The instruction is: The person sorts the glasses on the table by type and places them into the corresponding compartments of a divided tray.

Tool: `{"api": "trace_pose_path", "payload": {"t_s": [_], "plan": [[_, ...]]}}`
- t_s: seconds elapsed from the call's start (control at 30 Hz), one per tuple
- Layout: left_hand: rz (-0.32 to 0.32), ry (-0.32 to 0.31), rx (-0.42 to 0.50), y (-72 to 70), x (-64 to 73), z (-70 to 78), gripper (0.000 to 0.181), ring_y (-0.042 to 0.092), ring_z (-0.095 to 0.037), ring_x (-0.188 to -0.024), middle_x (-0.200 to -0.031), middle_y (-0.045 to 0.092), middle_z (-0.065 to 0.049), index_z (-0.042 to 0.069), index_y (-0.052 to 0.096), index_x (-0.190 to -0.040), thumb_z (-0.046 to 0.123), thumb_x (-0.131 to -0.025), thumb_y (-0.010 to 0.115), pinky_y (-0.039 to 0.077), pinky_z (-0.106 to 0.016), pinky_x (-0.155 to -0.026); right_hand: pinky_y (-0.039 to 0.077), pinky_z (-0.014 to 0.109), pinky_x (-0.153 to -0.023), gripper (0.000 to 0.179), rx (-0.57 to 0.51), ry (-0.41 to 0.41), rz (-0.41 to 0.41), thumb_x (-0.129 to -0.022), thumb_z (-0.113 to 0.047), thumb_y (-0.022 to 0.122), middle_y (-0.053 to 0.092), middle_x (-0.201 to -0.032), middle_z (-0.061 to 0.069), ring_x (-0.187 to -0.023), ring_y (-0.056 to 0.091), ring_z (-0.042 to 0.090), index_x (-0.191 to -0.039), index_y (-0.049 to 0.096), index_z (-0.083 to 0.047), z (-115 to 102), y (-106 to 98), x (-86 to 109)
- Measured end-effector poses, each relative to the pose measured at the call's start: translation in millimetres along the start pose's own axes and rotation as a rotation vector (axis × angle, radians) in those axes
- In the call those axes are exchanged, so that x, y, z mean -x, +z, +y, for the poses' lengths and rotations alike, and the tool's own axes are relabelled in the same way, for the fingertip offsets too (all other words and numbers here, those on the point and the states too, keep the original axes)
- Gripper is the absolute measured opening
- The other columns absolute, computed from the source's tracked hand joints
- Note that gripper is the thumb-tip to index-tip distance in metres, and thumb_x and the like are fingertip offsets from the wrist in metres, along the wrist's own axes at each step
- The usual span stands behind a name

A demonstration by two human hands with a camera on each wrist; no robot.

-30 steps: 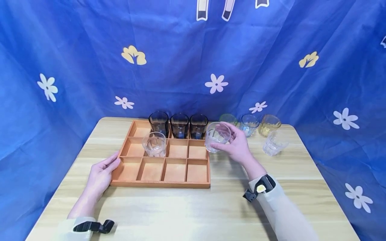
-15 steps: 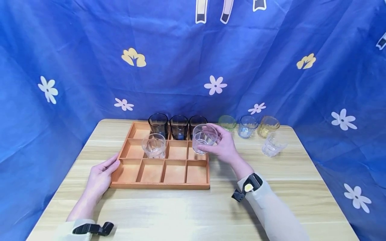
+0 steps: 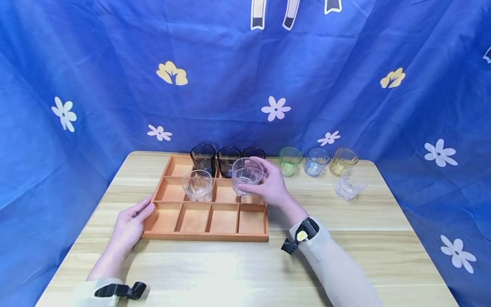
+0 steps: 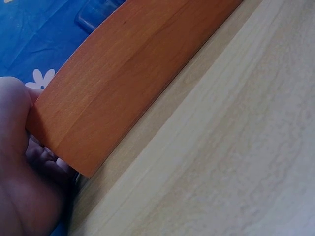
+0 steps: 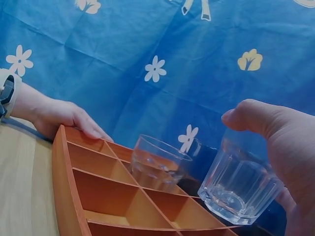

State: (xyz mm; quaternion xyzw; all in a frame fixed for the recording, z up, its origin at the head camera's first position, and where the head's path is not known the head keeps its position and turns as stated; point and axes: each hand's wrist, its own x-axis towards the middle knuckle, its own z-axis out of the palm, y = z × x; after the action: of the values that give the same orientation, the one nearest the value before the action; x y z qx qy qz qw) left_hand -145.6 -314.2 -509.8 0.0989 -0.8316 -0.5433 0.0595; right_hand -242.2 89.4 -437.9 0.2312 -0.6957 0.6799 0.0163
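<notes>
- The pale wood-grain worktop (image 3: 199, 268) carries everything listed below.
- The left hand (image 3: 128, 224) grips the brown wooden compartment tray (image 3: 203, 236) at its left side, near the front corner. Risk: a pull or lift here would shift the tray under the glasses.
- The right hand (image 3: 272, 187) holds a clear faceted glass tumbler (image 3: 245, 175) between thumb and fingers, raised above the right half of the tray's middle row. Risk: smooth walls could slip in the grip; lowered off-centre, the base could catch a divider and tip.
- A second clear faceted tumbler (image 3: 197, 186) stands in the middle row, second compartment from the left. Risk: a sideways swing of the held glass could knock it.
- Three dark smoky glasses (image 3: 229, 162) stand in the back row, close together. The right hand partly covers the rightmost; its fingers could brush it.
- On the worktop, right of the tray, stands a third clear tumbler (image 3: 348, 186); farther back stand green (image 3: 289, 162), blue (image 3: 316, 162) and amber (image 3: 343, 162) glasses. The sleeve could strike these on a wide return.
</notes>
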Motion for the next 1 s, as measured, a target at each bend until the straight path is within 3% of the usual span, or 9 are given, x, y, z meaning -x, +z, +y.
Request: {"api": "trace_pose_path", "payload": {"t_s": [0.13,0.37,0.63,0.87,1.0], "plan": [[0.005,0.005,0.002,-1.1,-0.6,-0.9,0.059,0.039,-0.004,-0.145,-0.157,0.048,0.006,-0.001,0.05,-0.153,0.037,-0.109,0.062,0.031,0.003,-0.1,0.049,0.038,-0.112,0.084,0.011,0.003,0.005,-0.07,0.006,0.096,0.068,-0.135,0.019,-0.127,0.064,0.029,-0.144,0.058,0.0,4,9,-4.0],[-0.004,-0.003,0.011,-1.5,-2.0,-0.5,0.059,0.036,-0.02,-0.15,-0.157,0.047,0.006,0.0,0.049,-0.154,0.036,-0.109,0.063,0.031,0.001,-0.103,0.048,0.036,-0.113,0.087,0.025,0.025,0.008,-0.07,0.003,0.097,0.067,-0.137,0.018,-0.128,0.063,0.026,-0.146,0.055,0.001,13,22,-6.8],[-0.018,0.012,-0.003,-0.5,-0.6,-0.8,0.061,0.035,-0.024,-0.151,-0.158,0.047,0.0,0.0,0.048,-0.155,0.039,-0.109,0.061,0.03,0.001,-0.103,0.049,0.035,-0.112,0.087,0.01,0.05,-0.02,-0.071,0.005,0.096,0.064,-0.139,0.024,-0.129,0.062,0.032,-0.146,0.054,0.002,22,30,-7.2],[-0.021,0.009,-0.012,0.3,-0.4,2.3,0.059,0.035,-0.025,-0.151,-0.158,0.046,-0.007,0.005,0.048,-0.156,0.039,-0.11,0.06,0.03,0.0,-0.104,0.051,0.037,-0.11,0.087,-0.007,0.059,-0.03,-0.069,0.007,0.097,0.067,-0.136,0.019,-0.127,0.064,0.032,-0.145,0.055,0.002,28,34,-9.1],[-0.017,0.002,-0.008,0.4,0.0,0.4,0.061,0.036,-0.022,-0.15,-0.158,0.046,-0.003,0.002,0.048,-0.156,0.039,-0.109,0.06,0.031,0.002,-0.1,0.052,0.04,-0.11,0.088,-0.004,0.063,-0.037,-0.068,0.005,0.098,0.068,-0.135,0.017,-0.126,0.064,0.035,-0.145,0.055,0.001,29,37,-8.7]]}}
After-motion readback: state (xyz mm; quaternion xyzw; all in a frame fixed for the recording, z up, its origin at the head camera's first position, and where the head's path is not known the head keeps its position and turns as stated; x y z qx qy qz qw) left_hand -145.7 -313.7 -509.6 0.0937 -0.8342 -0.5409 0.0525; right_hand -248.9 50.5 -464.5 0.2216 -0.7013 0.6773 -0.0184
